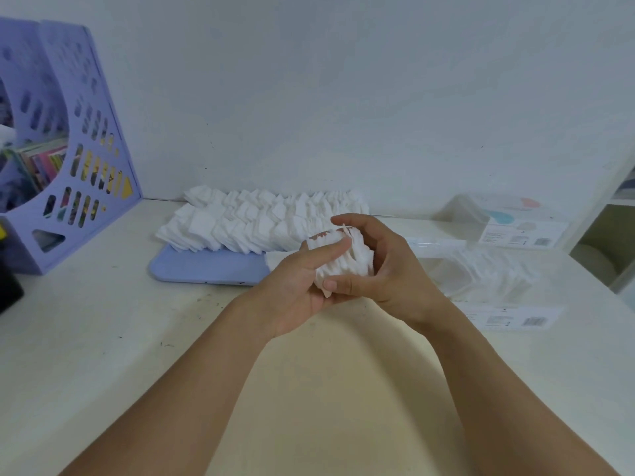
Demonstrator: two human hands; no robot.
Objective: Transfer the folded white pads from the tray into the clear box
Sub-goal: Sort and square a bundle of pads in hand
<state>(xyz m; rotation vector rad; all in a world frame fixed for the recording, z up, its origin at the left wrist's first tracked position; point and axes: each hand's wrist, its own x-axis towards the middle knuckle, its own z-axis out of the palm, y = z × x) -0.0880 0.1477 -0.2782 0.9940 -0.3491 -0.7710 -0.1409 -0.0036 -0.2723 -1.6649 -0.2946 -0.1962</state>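
Held: we clamp a bundle of pads [343,261] between left hand [299,286] and right hand [385,266]. Step: carrying. Next: rightward to clear box [488,280], from tray [206,269].

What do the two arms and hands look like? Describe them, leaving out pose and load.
Both forearms are bare right down to the frame's bottom edge: no sleeves show. The left hand and right hand wear no gloves. No rings, watch or bracelet show on the visible fingers or wrists. The nails look short and unpainted.
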